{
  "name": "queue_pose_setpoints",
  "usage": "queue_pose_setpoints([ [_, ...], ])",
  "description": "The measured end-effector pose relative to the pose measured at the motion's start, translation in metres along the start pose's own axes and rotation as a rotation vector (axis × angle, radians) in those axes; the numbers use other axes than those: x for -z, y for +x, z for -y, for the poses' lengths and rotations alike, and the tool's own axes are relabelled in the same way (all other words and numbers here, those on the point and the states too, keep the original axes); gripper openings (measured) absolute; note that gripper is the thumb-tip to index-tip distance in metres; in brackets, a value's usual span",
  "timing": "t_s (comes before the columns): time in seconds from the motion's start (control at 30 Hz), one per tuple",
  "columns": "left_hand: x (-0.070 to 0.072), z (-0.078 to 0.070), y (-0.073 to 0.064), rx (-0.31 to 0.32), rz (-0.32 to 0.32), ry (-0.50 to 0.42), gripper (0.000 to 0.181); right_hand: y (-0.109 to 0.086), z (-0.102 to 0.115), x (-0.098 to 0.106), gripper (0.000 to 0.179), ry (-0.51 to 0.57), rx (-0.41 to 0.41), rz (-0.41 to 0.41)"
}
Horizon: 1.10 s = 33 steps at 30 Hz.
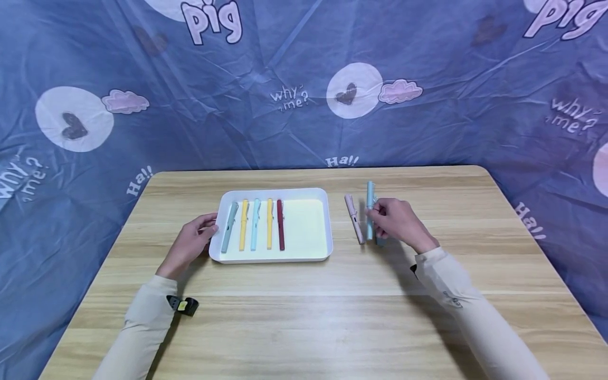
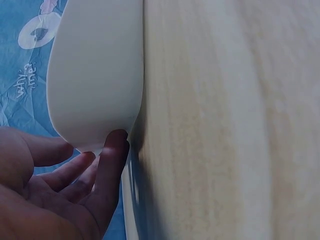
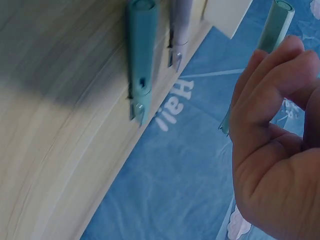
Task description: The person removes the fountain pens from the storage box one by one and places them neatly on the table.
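Observation:
In the head view my right hand (image 1: 396, 219) pinches a light blue pen (image 1: 370, 192), held upright-looking above the table. The right wrist view shows the open end of this pen (image 3: 278, 24) past the curled fingers. Beneath that hand a teal pen (image 3: 142, 55) lies on the table, mostly hidden from the head camera. To its left lies a lilac pen (image 1: 354, 219). My left hand (image 1: 187, 244) holds the left edge of a white tray (image 1: 271, 258), its fingertips (image 2: 117, 140) against the outer wall. Several pens lie side by side inside, including a dark red pen (image 1: 280, 226).
The tray's right part shows bare floor (image 1: 306, 227) beside the dark red pen. A wooden table (image 1: 304, 316) carries everything. Behind its far edge hangs a blue printed cloth (image 1: 266, 126).

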<state>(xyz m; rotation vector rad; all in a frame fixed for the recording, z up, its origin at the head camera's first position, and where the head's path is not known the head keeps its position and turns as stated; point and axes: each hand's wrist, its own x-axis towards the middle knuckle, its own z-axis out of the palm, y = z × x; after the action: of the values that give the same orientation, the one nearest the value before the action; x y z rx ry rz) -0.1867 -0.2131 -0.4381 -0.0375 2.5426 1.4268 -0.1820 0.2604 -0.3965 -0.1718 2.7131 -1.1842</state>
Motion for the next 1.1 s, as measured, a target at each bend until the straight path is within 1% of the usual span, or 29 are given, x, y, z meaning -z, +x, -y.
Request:
queue_pose_setpoints([
  [0.3,0.001,-0.001,0.0,0.02,0.006,-0.036,0.049,-0.005,-0.017,0.01,0.027,-0.037,-0.022,-0.001],
  [0.53,0.001,0.0,0.001,-0.005,-0.008,0.003,0.049,-0.011,-0.03,0.017,0.028,-0.053,-0.057,-0.007],
  [0.8,0.0,-0.001,0.001,-0.003,-0.009,0.002,0.049,-0.014,-0.041,0.022,0.03,-0.08,-0.078,-0.006],
  [1.1,0.001,0.0,0.001,0.004,-0.007,0.006,0.049,-0.017,-0.051,0.026,0.028,-0.088,-0.099,0.003],
])
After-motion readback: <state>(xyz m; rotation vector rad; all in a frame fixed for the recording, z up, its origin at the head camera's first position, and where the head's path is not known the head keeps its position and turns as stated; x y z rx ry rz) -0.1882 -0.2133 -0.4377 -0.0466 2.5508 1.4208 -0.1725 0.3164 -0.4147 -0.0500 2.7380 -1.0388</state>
